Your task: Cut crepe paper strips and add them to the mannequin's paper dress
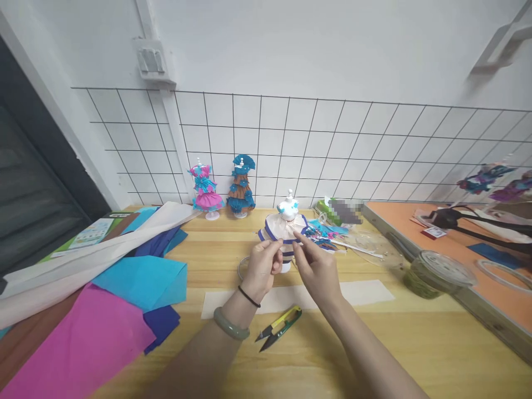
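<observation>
A small dress form (pixel 287 210) stands upright on the table, its white bodice dotted with light blue pieces. Its tiered cream paper skirt (pixel 286 228) has dark blue edges. My left hand (pixel 266 263) is closed in a pinch in front of the skirt; whatever its fingertips hold is too small to make out. Facing it, my right hand (pixel 318 271) brings thumb and forefinger close together at the skirt's right side, also on something too fine to see. Below the hands lie yellow-and-green thread snips (pixel 279 327) with blades apart. A cream paper strip (pixel 366 291) runs beneath both hands.
Crepe paper sheets (pixel 100 327) are piled at left. Two finished dress forms, pink-blue (pixel 208 191) and brown-teal (pixel 241 185), stand by the tiled wall. Colourful scraps (pixel 326 233) lie behind my right hand. A round clear-lidded container (pixel 438 274) sits near the orange surface (pixel 390 221) at right.
</observation>
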### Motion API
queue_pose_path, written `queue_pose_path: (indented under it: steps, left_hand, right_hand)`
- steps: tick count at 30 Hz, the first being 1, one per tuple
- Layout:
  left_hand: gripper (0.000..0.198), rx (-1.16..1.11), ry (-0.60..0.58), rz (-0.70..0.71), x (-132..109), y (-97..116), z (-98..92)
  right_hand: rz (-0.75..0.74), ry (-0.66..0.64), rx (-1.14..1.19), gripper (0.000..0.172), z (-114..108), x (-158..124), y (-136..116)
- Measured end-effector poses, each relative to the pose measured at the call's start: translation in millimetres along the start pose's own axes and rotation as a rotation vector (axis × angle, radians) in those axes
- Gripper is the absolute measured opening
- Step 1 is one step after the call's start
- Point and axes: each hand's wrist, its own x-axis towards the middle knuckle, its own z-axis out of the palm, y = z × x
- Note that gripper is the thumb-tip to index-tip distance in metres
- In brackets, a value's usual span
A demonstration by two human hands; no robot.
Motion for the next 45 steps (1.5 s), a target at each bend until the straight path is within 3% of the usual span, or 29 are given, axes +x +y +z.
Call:
queue_pose_path:
  steps: [4,10,17,21,30,35,45]
  left_hand:
    - [0.034,0.047,0.015,0.066,1,-4,1.5]
    - [0.032,0.087,0.021,0.146,4,-8,0.3]
    - [0.029,0.098,0.011,0.17,4,-6,-1.2]
    - [0.03,0.087,0.007,0.15,4,-5,-1.1]
    - [0.031,0.065,0.004,0.126,7,-6,-4.3]
    - [0.035,0.049,0.009,0.106,7,-7,-3.6]
    - [0.038,0.0,0.016,0.082,6,-5,-1.8]
  right_hand:
    - [0.01,-0.076,0.032,0.026,-1,8,-6]
    - [0.242,-0.225,0.251,0.032,10,24,-5]
    - [0.268,-0.211,0.274,0.026,12,31,-8]
    - [0.384,-0.2,0.451,0.021,10,34,-12]
    - [0.566,-0.308,0.713,0.034,0,37,-17]
    - [0.456,-0.198,0.536,0.031,5,32,-19]
    - [0.364,-0.239,0.313,0.026,17,35,-17]
